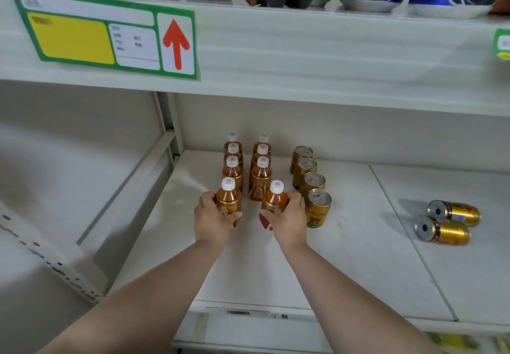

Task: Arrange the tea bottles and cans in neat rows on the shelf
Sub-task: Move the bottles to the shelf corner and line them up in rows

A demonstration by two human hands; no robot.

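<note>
Your left hand (212,219) wraps around the front tea bottle of the left row (228,199), fingers curled on its body, thumb across the label. Your right hand (288,221) grips the front tea bottle of the right row (274,201) the same way; that one leans slightly toward 1 o'clock, while the left one stands upright. Both bottles sit on the white shelf (248,265) near its middle.

Toward 12 o'clock from your hands, two rows of white-capped bottles run back toward the rear wall: the left row (233,163) and the right row (260,164), three standing in each behind the held pair. At 2 o'clock from your right hand, a row of four gold cans (310,179) stands upright, the nearest can (318,208) just beside your right knuckles.

Well apart at 3 o'clock, two gold cans (447,222) lie on their sides, touching each other. At 11 o'clock on the upper shelf edge hangs a green-bordered price tag (105,36) with a red arrow.
</note>
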